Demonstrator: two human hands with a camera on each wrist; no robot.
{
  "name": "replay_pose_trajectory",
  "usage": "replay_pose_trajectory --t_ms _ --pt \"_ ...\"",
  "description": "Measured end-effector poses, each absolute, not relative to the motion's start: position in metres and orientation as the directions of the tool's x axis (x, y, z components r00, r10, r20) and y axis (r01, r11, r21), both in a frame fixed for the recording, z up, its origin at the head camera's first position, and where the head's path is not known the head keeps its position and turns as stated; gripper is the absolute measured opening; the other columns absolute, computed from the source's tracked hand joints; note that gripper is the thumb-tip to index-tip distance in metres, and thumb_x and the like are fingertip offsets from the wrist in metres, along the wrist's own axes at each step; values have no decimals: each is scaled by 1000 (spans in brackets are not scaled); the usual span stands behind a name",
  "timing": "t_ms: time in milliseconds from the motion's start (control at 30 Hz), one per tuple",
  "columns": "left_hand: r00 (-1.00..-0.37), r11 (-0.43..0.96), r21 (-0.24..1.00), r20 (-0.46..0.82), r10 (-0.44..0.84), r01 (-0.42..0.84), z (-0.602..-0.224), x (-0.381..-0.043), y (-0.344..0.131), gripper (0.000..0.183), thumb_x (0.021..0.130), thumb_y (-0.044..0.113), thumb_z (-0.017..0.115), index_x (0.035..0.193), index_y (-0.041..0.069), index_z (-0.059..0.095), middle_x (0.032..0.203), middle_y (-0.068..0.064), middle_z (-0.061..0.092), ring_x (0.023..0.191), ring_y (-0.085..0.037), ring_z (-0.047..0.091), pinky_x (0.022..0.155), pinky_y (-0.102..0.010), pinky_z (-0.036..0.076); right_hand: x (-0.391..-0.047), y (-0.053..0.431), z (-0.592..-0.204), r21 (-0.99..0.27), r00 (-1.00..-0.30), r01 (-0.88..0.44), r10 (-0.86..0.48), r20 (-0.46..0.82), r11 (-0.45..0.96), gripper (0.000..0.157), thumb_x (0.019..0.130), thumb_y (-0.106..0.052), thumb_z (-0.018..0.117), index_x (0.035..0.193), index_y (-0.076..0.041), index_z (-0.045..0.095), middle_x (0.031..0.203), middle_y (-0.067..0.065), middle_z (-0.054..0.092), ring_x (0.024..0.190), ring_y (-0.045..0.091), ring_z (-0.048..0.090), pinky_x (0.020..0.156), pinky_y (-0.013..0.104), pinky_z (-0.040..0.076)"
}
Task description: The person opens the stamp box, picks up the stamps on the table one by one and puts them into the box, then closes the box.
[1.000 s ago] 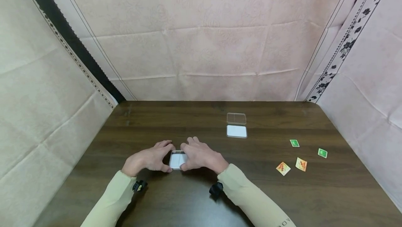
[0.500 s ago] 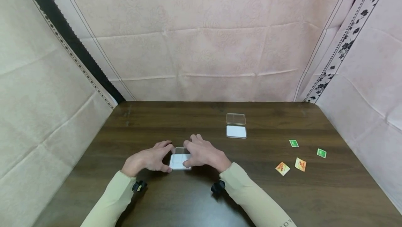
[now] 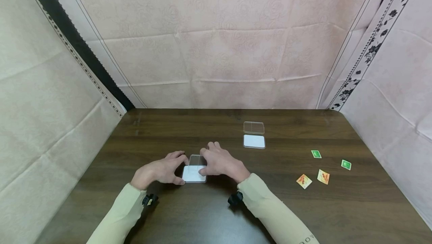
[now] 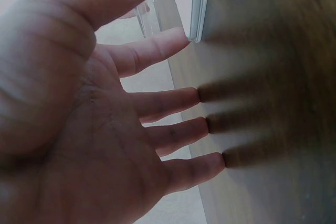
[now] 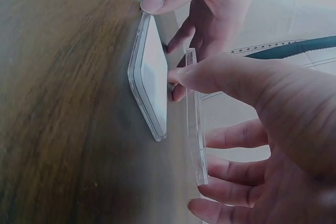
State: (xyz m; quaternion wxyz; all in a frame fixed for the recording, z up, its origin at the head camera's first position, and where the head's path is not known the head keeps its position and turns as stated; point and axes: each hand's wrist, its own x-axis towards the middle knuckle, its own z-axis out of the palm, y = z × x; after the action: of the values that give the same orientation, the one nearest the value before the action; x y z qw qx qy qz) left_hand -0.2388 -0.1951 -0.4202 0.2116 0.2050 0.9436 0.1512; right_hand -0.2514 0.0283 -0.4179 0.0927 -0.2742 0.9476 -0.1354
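Observation:
A small flat clear case with a white inside (image 3: pixel 193 174) lies on the table in front of the person. My left hand (image 3: pixel 163 169) holds its left side, thumb at the near corner and index finger at the far one; the other fingertips rest on the table in the left wrist view, where the case's edge shows at the top. My right hand (image 3: pixel 221 164) pinches a clear plastic lid (image 5: pixel 195 124) between thumb and fingers. In the right wrist view the lid stands apart from the case, raised off it. In the head view the lid partly shows behind the case.
Farther back lie a second white-filled clear case (image 3: pixel 254 141) and a clear lid (image 3: pixel 254 127) behind it. On the right are two green squares (image 3: pixel 316 154) and two orange-patterned squares (image 3: pixel 323 176). Pale cloth (image 3: pixel 216 56) hangs around the dark wooden table (image 3: pixel 168 214).
My right hand has lifted the clear lid off the case and moved it slightly away and right, uncovering the white inside. The left hand has stayed in place.

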Motion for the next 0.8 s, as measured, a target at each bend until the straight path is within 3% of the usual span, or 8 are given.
replay_pose_trajectory --t_ms 800 --pt "-824 870 356 -332 459 341 -422 -240 -195 48 81 33 80 118 25 50 160 -17 24 143 -38 28 103 -62 40 -268 29 -424 -325 -852 -462 -514 -95 825 53 82 -42 75 121 -11 60 105 5 48 98 20 39 66 28 44"
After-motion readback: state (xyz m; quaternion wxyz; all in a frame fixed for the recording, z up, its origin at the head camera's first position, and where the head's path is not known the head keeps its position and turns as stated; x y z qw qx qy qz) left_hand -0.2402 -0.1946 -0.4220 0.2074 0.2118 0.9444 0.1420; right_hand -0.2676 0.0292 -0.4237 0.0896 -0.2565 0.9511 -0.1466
